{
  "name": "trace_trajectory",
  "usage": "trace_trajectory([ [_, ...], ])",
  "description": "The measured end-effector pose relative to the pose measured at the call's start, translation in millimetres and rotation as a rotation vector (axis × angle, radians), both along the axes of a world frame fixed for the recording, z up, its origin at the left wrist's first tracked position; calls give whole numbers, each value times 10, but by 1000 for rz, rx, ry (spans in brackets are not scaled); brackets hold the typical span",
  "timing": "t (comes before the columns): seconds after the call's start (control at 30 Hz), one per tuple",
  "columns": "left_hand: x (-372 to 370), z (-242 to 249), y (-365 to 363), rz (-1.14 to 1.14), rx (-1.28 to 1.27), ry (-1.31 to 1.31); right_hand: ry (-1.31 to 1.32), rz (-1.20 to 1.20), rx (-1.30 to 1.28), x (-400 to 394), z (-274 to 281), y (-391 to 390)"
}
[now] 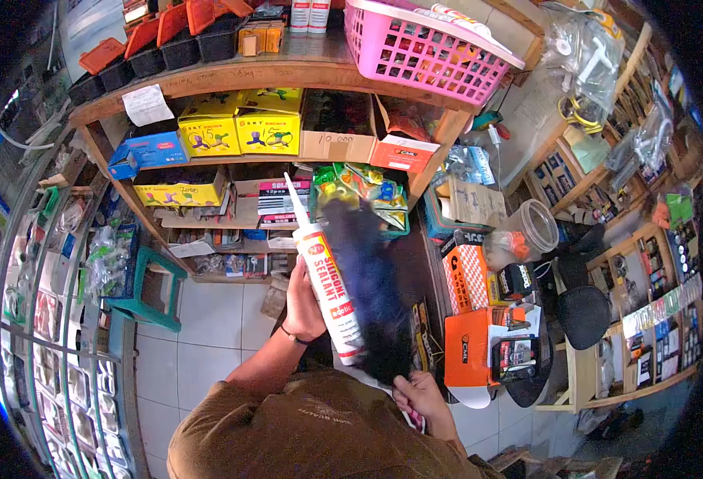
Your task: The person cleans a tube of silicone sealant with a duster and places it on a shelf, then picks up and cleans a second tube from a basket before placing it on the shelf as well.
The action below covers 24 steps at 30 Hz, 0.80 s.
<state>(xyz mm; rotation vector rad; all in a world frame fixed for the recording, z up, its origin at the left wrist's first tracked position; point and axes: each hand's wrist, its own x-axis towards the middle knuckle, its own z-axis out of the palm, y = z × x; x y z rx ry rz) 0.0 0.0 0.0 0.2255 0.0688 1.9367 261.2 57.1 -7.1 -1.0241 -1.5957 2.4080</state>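
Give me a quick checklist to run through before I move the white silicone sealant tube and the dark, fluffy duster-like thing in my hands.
1. White, red-labelled cylindrical silicone sealant tube gripped by your left hand: ok.
2. Thin white tapered nozzle uppermost, tube tilted: ok.
3. Nozzle tip sealed or cut open: cannot tell, too small.
4. Dark, fluffy duster-like thing held at its lower end by your right hand: ok.
5. Duster-like thing clear of the tube: cannot tell; it is blurred and very close.
6. Right hand clear of the orange cardboard box: ok.

Smooth plastic sealant tube (327, 292)
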Motion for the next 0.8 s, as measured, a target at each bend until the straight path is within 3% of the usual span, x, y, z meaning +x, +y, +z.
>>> trace_trajectory([
  [0.03,53,67,31,143,-241,-59,-114,151,97,63,35,39],
  [0.07,-84,-689,161,-160,320,125,-228,301,194,95,66,49],
  [0.1,-92,-328,-151,-95,65,133,-172,291,195,24,37,-69],
  [0.17,-23,-487,47,240,-29,55,-173,118,124,104,189,-99],
  [0.2,133,108,-97,41,-122,21,-99,9,42,132,93,-133],
  [0.23,114,77,-104,43,-71,46,-96,10,45,173,-1,-154],
  [0.3,92,-90,-67,70,47,112,-133,292,313,245,-59,-185],
  [0.33,76,-27,-179,22,-102,260,-23,224,398,237,57,-279],
  [0.37,93,63,-179,33,-253,228,-19,230,405,241,81,-257],
  [0.43,323,573,-102,227,-281,-119,-35,90,111,246,111,-220],
  [0.47,95,-77,-99,11,153,52,-101,32,131,209,132,-232],
  [0.5,150,48,-139,71,68,79,-99,30,129,244,122,-234],
  [0.57,236,226,-157,103,12,85,-124,281,246,306,102,-201],
  [0.6,256,213,-113,220,-199,96,-120,280,243,311,98,-204],
  [0.7,258,384,-161,192,-263,10,-41,-35,104,312,97,-237],
  [0.73,202,236,-219,31,-53,157,4,-48,146,293,86,-243],
  [0.8,234,197,-159,-3,-104,-1,-83,69,208,304,111,-317],
])
